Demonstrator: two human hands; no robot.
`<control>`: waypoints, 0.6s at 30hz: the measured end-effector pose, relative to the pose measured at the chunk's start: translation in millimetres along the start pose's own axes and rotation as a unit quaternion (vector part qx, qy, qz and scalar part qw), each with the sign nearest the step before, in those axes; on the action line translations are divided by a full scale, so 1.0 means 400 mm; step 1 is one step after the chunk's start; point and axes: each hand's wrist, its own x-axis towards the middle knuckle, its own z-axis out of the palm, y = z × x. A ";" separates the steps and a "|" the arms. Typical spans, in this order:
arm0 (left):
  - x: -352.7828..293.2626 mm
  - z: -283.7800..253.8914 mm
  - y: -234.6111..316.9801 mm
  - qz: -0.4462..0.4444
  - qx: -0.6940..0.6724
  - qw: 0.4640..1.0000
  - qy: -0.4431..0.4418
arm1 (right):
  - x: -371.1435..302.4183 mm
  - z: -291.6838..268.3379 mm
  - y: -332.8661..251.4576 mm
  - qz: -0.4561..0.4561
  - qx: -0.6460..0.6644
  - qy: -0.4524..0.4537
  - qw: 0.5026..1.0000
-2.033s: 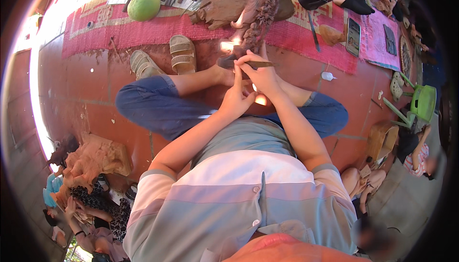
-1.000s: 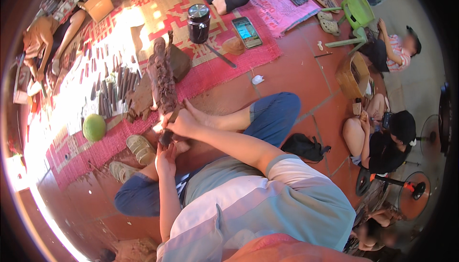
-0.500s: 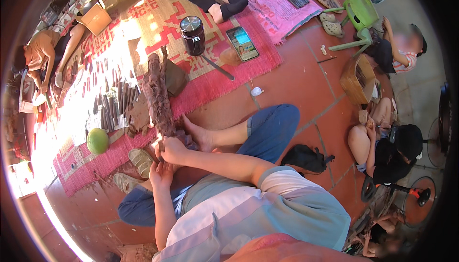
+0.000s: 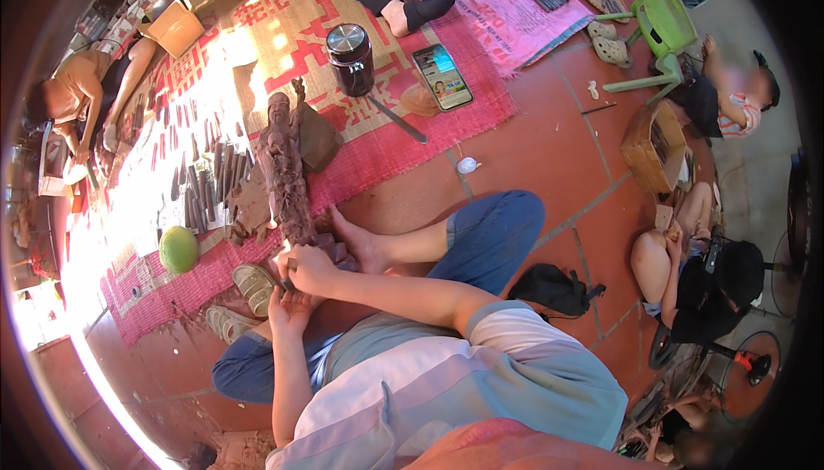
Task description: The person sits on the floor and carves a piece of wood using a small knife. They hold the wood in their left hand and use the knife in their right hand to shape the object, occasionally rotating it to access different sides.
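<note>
A dark brown carved wooden statue of a bearded figure (image 4: 279, 157) lies lengthwise before me, its base between my legs. Just at its base my right hand (image 4: 311, 271) is closed, the fingers curled round something mostly hidden. Below it, my left hand (image 4: 290, 309) is turned palm up with bent fingers that meet the right hand. A small dark piece (image 4: 289, 284) shows between the two hands; its kind is unclear. Left of the statue, rows of carving chisels (image 4: 206, 182) lie on a pale sheet.
A green round fruit (image 4: 178, 249) and sandals (image 4: 254, 290) lie to the left. Beyond the statue are a dark lidded jar (image 4: 350, 60), a knife-like strip (image 4: 398, 120) and a phone (image 4: 443, 77) on the red mat (image 4: 386, 161). A black bag (image 4: 549, 288) lies right; other people sit around.
The whole view has shifted slightly, with surroundings a little to the right. Both hands stay together at the statue's base with hardly any change.
</note>
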 end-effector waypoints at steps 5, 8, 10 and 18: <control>-0.025 0.014 -0.018 0.027 -0.024 0.999 0.037 | 0.043 -0.064 -0.015 0.159 0.138 -0.087 0.974; 0.014 -0.041 -0.005 0.019 -0.002 0.999 -0.044 | -0.002 -0.033 -0.019 0.066 0.094 -0.062 0.991; 0.001 -0.022 -0.021 0.045 0.006 0.999 -0.024 | -0.023 -0.014 -0.017 -0.036 0.032 0.008 0.999; -0.035 0.008 -0.044 0.072 0.042 0.989 -0.122 | -0.053 -0.027 -0.022 -0.025 0.069 -0.005 0.997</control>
